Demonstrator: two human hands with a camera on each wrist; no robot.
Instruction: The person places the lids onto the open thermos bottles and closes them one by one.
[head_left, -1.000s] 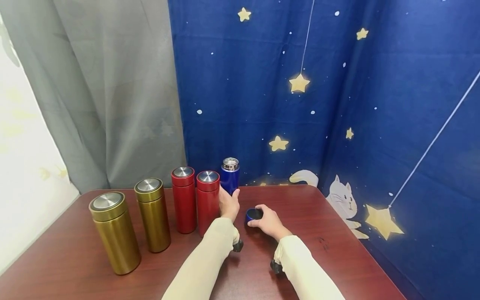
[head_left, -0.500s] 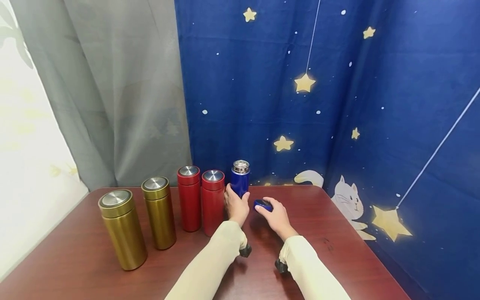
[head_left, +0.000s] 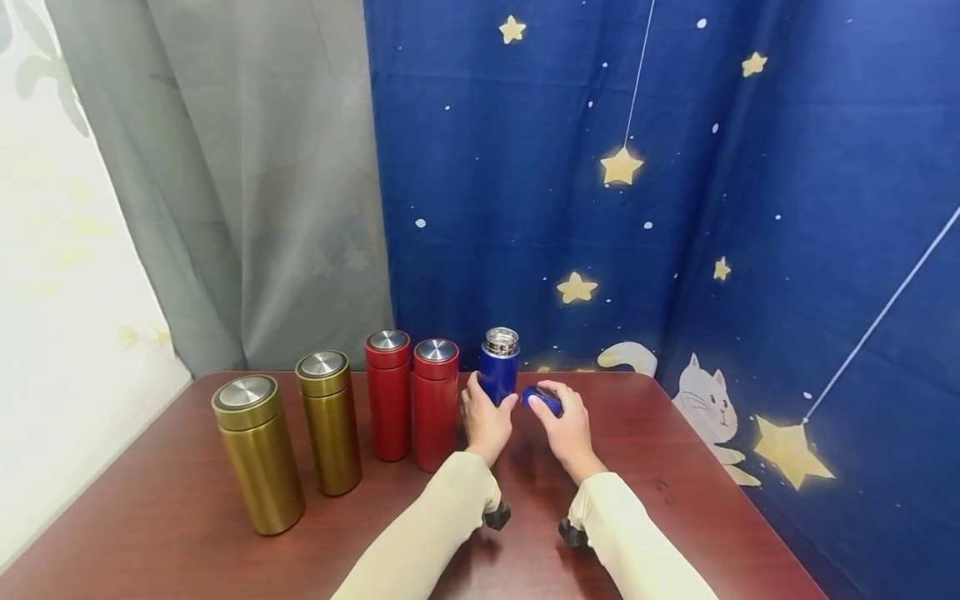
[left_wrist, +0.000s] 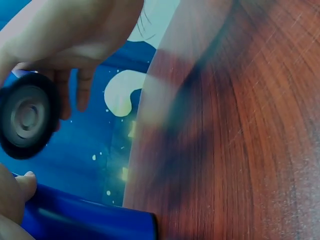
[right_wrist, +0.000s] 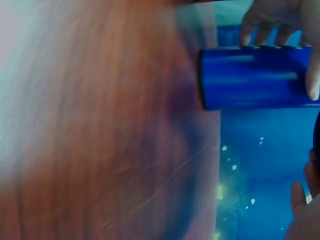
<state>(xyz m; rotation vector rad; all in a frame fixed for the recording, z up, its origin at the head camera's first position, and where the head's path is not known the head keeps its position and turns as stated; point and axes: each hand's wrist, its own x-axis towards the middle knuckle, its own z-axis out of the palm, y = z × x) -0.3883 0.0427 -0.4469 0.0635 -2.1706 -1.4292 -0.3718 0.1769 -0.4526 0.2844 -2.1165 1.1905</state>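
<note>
My left hand (head_left: 489, 423) grips a blue thermos bottle (head_left: 498, 373), held upright with its bare steel mouth facing up. Just to the right, my right hand (head_left: 570, 427) holds the blue lid (head_left: 542, 400) between thumb and fingers, tilted and apart from the bottle. In the left wrist view the dark round underside of the lid (left_wrist: 28, 118) shows, close to the bottle's upper part. The right wrist view has the bottle (right_wrist: 252, 77) from the side, its base close over the table, with left fingers along one side and the thumb on the other.
Left of my hands stand two red thermoses (head_left: 388, 404) (head_left: 436, 417) and two gold ones (head_left: 330, 433) (head_left: 262, 467), all with steel-topped lids on. They share a reddish-brown wooden table (head_left: 645, 533). Behind it hang a grey curtain (head_left: 300, 183) and a blue starry curtain (head_left: 517, 183).
My right hand has lifted the lid off the table and brought it up beside the bottle, tilting it. The left hand has drawn the bottle nearer and to the right, away from the red thermoses.
</note>
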